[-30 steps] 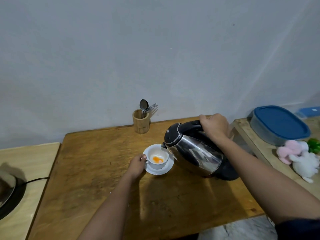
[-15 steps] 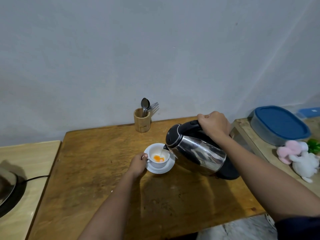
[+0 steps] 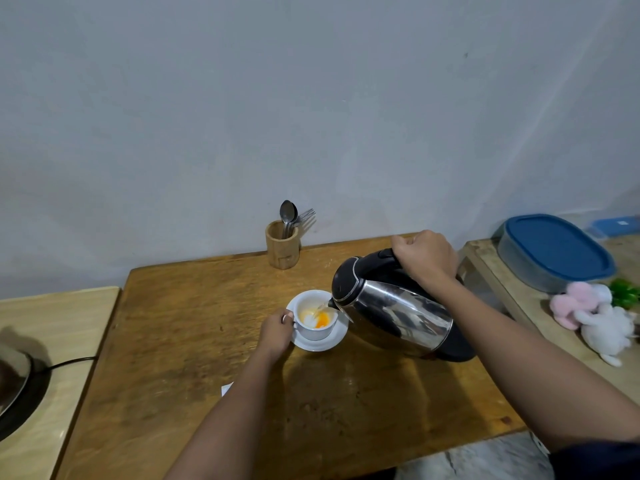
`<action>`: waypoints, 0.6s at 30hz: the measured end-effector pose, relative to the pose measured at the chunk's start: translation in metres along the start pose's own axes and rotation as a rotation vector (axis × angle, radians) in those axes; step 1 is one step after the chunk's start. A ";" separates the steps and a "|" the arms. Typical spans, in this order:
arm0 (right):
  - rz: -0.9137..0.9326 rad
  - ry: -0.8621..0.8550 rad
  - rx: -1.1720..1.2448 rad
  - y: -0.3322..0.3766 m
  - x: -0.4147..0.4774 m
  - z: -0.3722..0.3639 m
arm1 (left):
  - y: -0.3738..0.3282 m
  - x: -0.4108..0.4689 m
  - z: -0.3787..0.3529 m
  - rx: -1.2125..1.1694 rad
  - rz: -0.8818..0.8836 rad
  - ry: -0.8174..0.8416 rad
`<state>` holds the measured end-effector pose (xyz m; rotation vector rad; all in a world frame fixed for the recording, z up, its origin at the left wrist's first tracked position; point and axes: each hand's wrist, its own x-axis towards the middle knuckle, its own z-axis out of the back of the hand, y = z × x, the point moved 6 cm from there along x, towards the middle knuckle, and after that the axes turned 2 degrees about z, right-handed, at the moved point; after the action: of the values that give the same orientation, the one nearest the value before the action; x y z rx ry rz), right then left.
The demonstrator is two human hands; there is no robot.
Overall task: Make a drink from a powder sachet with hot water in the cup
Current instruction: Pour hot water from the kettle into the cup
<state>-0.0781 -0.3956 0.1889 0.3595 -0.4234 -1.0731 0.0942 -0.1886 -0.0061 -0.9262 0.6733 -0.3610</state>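
- Pouring under way: my right hand (image 3: 426, 258) is fisted around the black handle of the steel kettle (image 3: 394, 311), which is tilted with its spout down toward the left, over the cup's rim.
- A thin stream of water (image 3: 322, 306) runs from the spout into the white cup (image 3: 316, 320).
- Cup stands upright on a white saucer (image 3: 320, 341), near the middle of the brown wooden table (image 3: 194, 341).
- Inside the cup I see orange powder (image 3: 322, 320) on the right of the floor and a pale, wetted patch to its left.
- My left hand (image 3: 277, 332) is curled at the cup's left side, fingers pinched on the cup handle; the exact grip is partly hidden by the knuckles.
- A small white corner, possibly the sachet (image 3: 227, 389), shows just left of my left forearm on the table; too little is visible to be sure.
- Wooden holder (image 3: 282, 249) with spoons and a fork stands at the table's back edge, against the wall, well apart from the cup.
- On the side bench to the right: a grey container with blue lid (image 3: 554, 252), and pink and white plush toys (image 3: 595, 315) in front of it.
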 end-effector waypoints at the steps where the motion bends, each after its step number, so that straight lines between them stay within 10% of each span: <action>1: -0.002 -0.001 -0.001 -0.001 0.000 -0.001 | 0.000 -0.001 0.000 -0.012 0.003 -0.012; 18: 0.027 0.037 -0.015 0.008 -0.003 -0.006 | -0.001 -0.013 -0.004 -0.091 -0.002 -0.146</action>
<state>-0.0702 -0.3893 0.1865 0.3587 -0.3866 -1.0413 0.0817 -0.1838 -0.0022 -1.0297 0.5583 -0.2634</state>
